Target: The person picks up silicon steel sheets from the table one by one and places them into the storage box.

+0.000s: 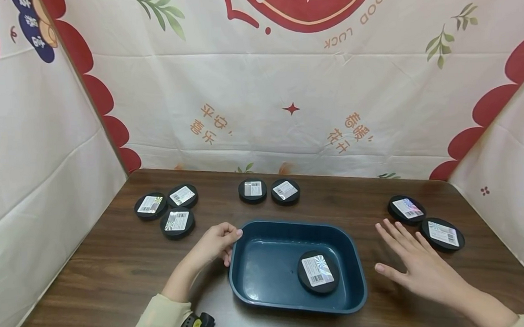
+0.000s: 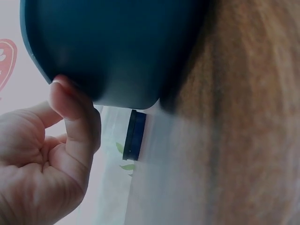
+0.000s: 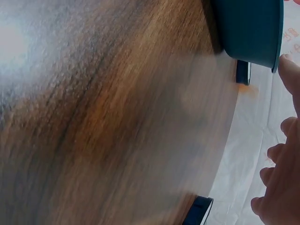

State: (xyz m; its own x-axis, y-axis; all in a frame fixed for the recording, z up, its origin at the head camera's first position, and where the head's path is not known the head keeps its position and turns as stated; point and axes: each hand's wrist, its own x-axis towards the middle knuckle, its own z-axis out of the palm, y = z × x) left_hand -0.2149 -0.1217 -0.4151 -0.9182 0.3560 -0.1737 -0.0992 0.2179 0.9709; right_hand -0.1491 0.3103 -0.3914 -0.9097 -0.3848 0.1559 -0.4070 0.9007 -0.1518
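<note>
A dark blue plastic tray (image 1: 267, 275) sits on the table, with one round black flat container (image 1: 318, 272) bearing a white barcode label inside its right half. At the tray's upper left corner my left hand (image 1: 210, 246) pinches the rim; in the left wrist view the thumb (image 2: 70, 108) lies against the tray's outer wall. My right hand (image 1: 420, 269) is spread with straight fingers to the right of the tray, holding nothing. Just beyond its fingertips lie two more black round containers, one (image 1: 406, 209) touching the other (image 1: 442, 234).
Three black round containers (image 1: 177, 223) cluster at the left of the wooden table (image 1: 95, 273). Two others (image 1: 252, 190) lie side by side behind the tray. A printed white cloth (image 1: 258, 85) hangs along the back and sides.
</note>
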